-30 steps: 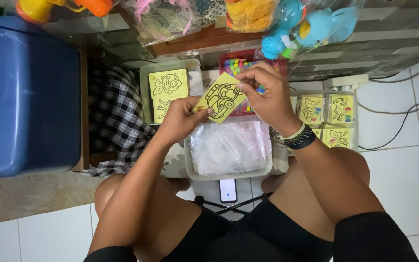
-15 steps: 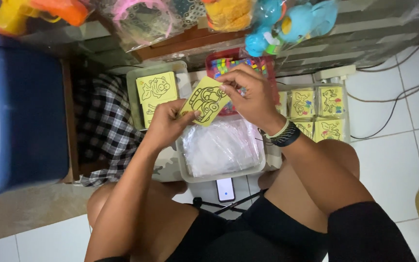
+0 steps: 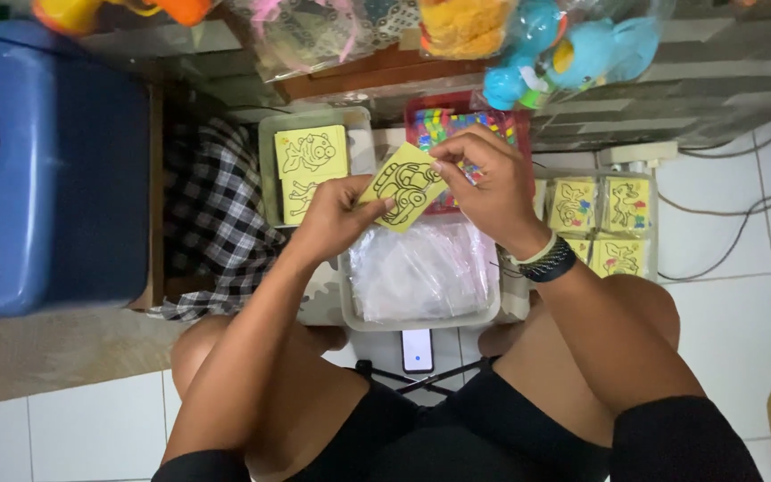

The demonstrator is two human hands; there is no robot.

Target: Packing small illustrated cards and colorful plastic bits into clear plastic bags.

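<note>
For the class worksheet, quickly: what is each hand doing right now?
Left hand: closed on the yellow card.
Right hand: pinching the same card's top edge.

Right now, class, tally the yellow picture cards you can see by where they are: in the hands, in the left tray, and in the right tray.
Held in both hands: 1 yellow card, left hand, right hand
Left tray: 2 cards showing
Right tray: 4 cards showing
Total: 7
</note>
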